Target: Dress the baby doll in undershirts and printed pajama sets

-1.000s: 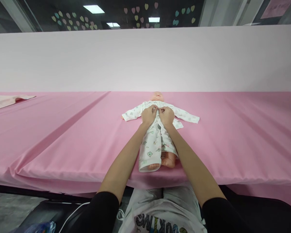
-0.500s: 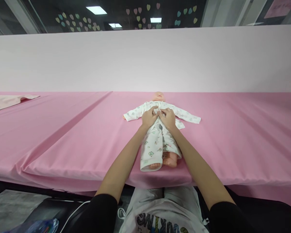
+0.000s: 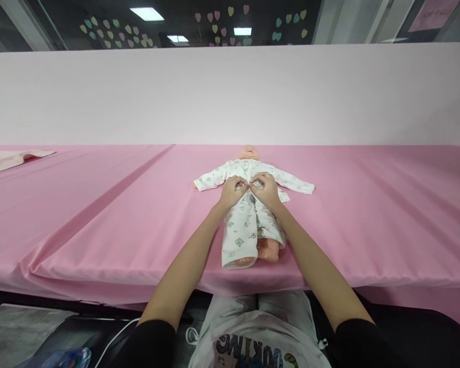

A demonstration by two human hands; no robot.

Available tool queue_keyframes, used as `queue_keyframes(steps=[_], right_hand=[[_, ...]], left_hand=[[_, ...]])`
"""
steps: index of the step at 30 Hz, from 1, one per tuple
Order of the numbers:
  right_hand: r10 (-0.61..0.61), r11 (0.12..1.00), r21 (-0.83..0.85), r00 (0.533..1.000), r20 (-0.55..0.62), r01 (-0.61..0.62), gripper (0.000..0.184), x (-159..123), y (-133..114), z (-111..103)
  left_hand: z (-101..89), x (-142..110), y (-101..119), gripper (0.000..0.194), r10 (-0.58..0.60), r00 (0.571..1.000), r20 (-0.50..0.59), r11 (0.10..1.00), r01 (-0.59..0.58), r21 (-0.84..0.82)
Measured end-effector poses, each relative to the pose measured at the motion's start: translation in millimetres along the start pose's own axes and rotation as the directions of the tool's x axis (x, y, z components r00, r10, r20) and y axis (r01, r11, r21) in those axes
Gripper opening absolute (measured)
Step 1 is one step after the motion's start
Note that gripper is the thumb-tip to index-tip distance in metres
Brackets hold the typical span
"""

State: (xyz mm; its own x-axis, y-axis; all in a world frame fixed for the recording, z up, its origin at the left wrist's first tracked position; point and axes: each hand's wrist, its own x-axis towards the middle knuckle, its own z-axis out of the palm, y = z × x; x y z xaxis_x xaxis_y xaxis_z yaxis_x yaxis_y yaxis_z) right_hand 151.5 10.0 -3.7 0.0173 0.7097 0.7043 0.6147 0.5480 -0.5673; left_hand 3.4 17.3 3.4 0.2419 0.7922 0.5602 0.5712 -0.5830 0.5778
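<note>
On its back lies a baby doll (image 3: 248, 152), its head toward the wall and its feet toward me. It wears a white patterned baby top (image 3: 293, 182), sleeves spread to both sides, and matching pants (image 3: 239, 237). One bare foot (image 3: 269, 250) shows at the right leg opening. My left hand (image 3: 233, 192) and my right hand (image 3: 266, 190) meet over the doll's middle, each with thumb and finger pinched on the front of the top. Whatever small fastening lies between the fingertips is too small to make out.
A pink cloth (image 3: 118, 220) with creases covers the table. Pale folded fabric (image 3: 11, 161) rests at the far left. Behind the table rises a white partition (image 3: 230, 97). Below on the left, a black seat (image 3: 80, 337) holds a blue plastic item and a white cord.
Both hands have slid from the doll's chest down the front of the top toward me, still pinching. The upper front now shows. The camera view shifted slightly.
</note>
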Motion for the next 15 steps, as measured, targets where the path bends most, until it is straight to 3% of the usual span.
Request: queue_keyframes(steps=[4, 10, 15], right_hand=[[0.035, 0.999, 0.016, 0.999, 0.017, -0.036, 0.004, 1.1, 1.1, -0.2], [-0.028, 1.0, 0.007, 0.998, 0.056, 0.028, 0.004, 1.3, 3.8, -1.4], [0.035, 0.998, 0.042, 0.998, 0.059, -0.037, 0.009, 1.6, 1.8, -3.0]], left_hand=[[0.3, 0.3, -1.9, 0.014, -0.002, 1.0, 0.012, 1.0, 0.002, -0.014], [-0.4, 0.5, -2.6, 0.01, 0.009, 1.0, 0.023, 1.0, -0.009, -0.02], [-0.9, -1.7, 2.5, 0.009, -0.016, 1.0, -0.014, 0.999, 0.016, -0.032]])
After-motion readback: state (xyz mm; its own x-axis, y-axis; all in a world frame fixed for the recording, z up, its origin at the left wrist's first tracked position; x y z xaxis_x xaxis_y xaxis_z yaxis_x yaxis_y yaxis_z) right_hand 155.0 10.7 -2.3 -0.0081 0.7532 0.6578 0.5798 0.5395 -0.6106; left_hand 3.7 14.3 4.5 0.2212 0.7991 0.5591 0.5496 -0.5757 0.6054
